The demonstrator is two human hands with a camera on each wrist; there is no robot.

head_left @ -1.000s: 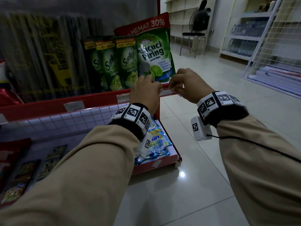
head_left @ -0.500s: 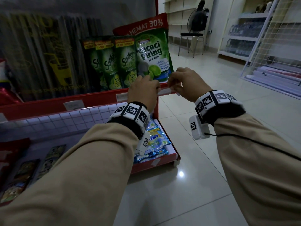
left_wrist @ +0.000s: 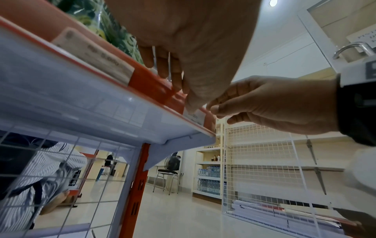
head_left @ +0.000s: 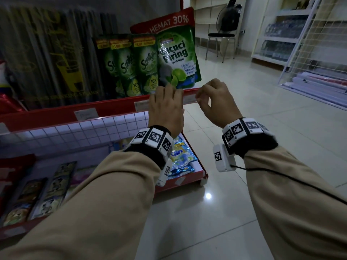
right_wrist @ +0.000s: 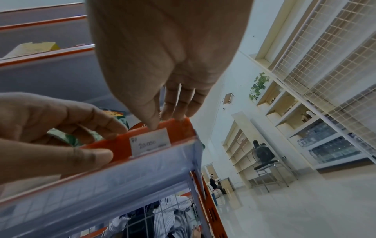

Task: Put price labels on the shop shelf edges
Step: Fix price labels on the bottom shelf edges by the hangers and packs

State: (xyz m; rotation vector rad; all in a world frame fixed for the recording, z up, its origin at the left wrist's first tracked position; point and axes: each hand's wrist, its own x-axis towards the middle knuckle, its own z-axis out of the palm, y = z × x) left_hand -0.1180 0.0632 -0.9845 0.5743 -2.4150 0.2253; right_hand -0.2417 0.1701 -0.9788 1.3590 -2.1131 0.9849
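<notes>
So the big red metal shelf edge (head_left: 116, 107) runs across the front of the rack, with green dish soap pouches (head_left: 148, 62) standing right behind it. Both hands are up at its right end.

Left hand (head_left: 165, 107) is draped over the strip: fingers fairly straight and close together, hooked over the top lip, thumb (right_wrist: 89, 157) pressed flat on the red face just left of the label. It's not gripping anything, just resting on the edge.

Right hand (head_left: 214, 102) is loosely curled, the thumb tip (right_wrist: 151, 124) touching the top edge of the small white paper price label (right_wrist: 150, 141), the other fingertips on the top of the strip behind it. Nothing pinched as far as I can see.

The label sits flat on the red face near the shelf's right corner, handwritten "20.000" readable from the right wrist cam. In the head view most of it is hidden between the hands, and in the left wrist view only a corner (left_wrist: 194, 116) peeks out under the thumb.

Two older white labels (head_left: 86, 114) further left on the strip are too blurry to read.
</notes>
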